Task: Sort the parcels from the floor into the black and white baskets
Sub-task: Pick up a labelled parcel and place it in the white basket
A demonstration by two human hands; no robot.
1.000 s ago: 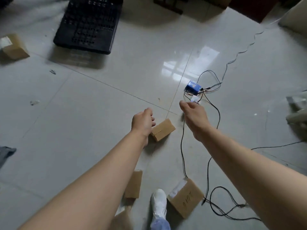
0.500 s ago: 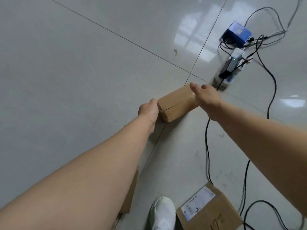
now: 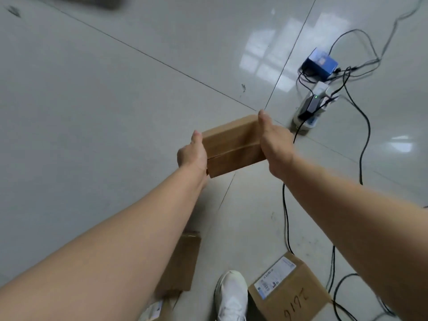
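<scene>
A small brown cardboard parcel (image 3: 231,144) is held between both hands above the tiled floor. My left hand (image 3: 191,155) presses on its left end and my right hand (image 3: 274,142) clasps its right end. Two more brown parcels lie on the floor near my feet: one (image 3: 183,262) partly hidden under my left forearm, and one with a white label and handwriting (image 3: 290,288) at the lower right. A blurred dark edge at the top left (image 3: 104,2) may be the black basket; the white basket is out of view.
A white shoe (image 3: 231,295) stands between the two floor parcels. A blue box (image 3: 320,64) and a white power strip with an adapter (image 3: 311,110) sit at the right, with black cables (image 3: 286,212) trailing across the floor toward my feet.
Both hands have closed on the ends of the small parcel and raised it off the floor. The camera has tilted, so the baskets area has left the view.
</scene>
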